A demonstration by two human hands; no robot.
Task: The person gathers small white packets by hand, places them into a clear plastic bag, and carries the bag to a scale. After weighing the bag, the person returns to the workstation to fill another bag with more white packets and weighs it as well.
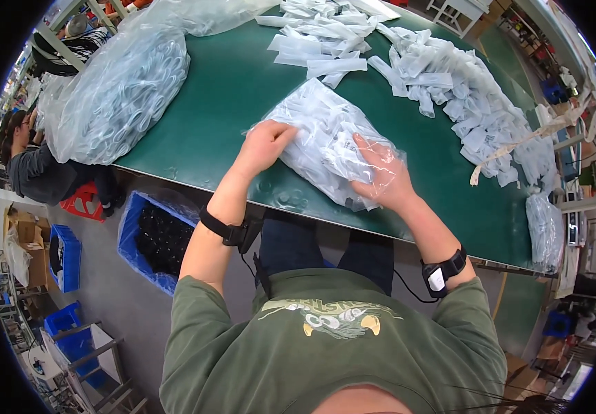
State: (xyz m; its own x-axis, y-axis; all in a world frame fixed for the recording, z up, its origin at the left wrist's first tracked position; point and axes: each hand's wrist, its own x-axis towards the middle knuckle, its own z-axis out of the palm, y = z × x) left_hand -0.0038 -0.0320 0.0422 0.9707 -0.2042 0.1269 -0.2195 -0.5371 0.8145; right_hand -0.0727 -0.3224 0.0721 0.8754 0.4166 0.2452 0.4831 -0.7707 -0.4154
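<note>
A clear plastic bag (319, 131) filled with small white translucent packets lies on the green table in front of me. At its left edge, my left hand (267, 147) has its fingers curled together, pinching the bag's film. My right hand (385, 176) rests along the bag's right side with fingers spread and the thumb apart. Shiny film lies over part of the right fingers; whether the hand is inside the bag or under a loose fold, I cannot tell.
Loose white packets (325, 45) lie at the back of the green table (222, 103), with a long heap (477, 103) on the right. A large bag of coiled tubing (129, 90) sits left. Another filled bag (545, 231) stands at the right corner. A blue crate (130, 231) holds black pieces below; a seated person (43, 165) works left.
</note>
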